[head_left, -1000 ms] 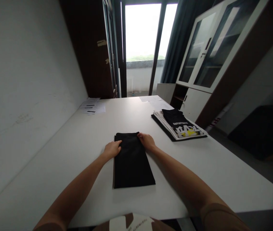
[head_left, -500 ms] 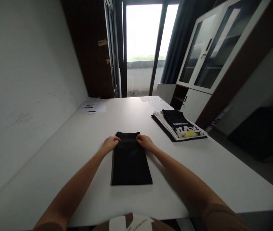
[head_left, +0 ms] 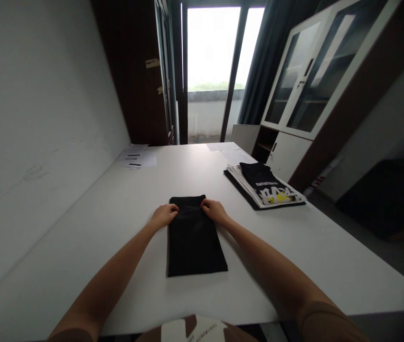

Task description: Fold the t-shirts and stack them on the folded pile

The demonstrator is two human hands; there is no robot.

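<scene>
A black garment, folded into a neat rectangle (head_left: 195, 242), lies flat on the white table (head_left: 137, 299) in front of me. At its upper left edge my left hand (head_left: 164, 215) pinches the cloth, fingers closed. Opposite it, my right hand (head_left: 215, 211) grips the upper right edge in the same way. The cloth's exact kind of garment cannot be made out in its folded state. To the right and farther off sits a stack of folded clothes (head_left: 264, 187), topped by a black piece with white and yellow print.
Papers (head_left: 138, 156) lie at the table's far left, and more sheets (head_left: 232, 153) at the far end. A wall (head_left: 38, 142) bounds the left side. A cabinet with glass doors (head_left: 301, 80) stands beyond the table's right edge.
The folded black garment has turned slightly, its near edge shifting a little to the right. Both hands keep their hold at nearly the same places.
</scene>
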